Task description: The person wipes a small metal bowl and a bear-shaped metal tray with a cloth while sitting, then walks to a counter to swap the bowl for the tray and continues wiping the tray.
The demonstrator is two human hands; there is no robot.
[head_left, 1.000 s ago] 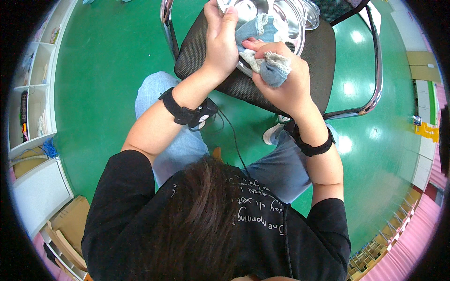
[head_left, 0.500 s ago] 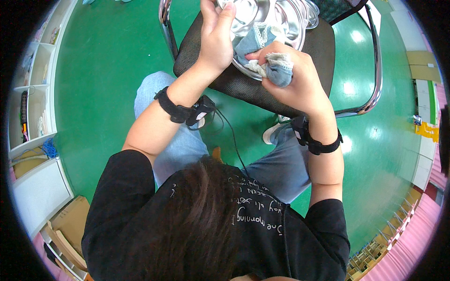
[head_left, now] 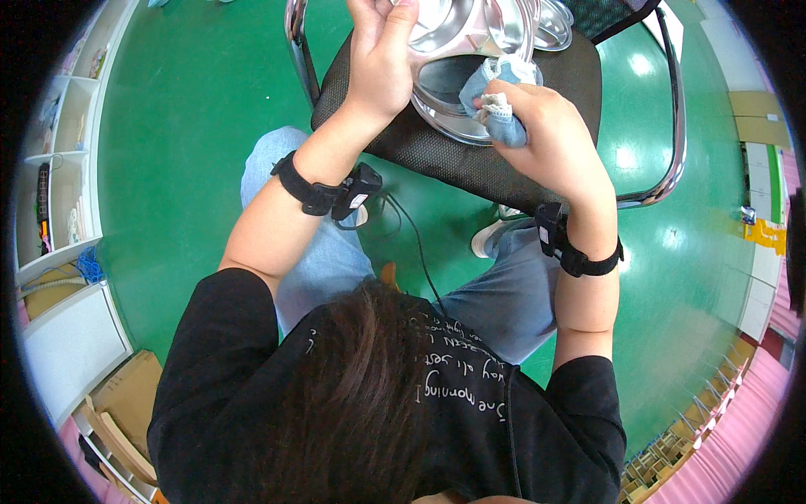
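A shiny metal divided plate (head_left: 467, 44) is held above the chair seat at the top of the view. My left hand (head_left: 379, 80) grips its left rim, thumb over the edge; the other fingers are partly cut off by the frame. Bunched in my closed right hand (head_left: 556, 139) is a light blue cloth (head_left: 505, 128) with a whitish lacy edge. The cloth lies against the right side of the plate's near compartment. Beyond the plate's right edge, another metal dish (head_left: 554, 27) rests on the chair.
The black mesh chair (head_left: 445, 160) with chrome armrests stands before me on a green floor (head_left: 185, 168). Black straps with small boxes circle both my wrists, and a cable (head_left: 420, 248) hangs between my legs. White shelves (head_left: 80, 126) line the left side.
My right hand has moved right with the cloth, uncovering the plate's near compartment. My left hand has shifted slightly left, still on the rim.
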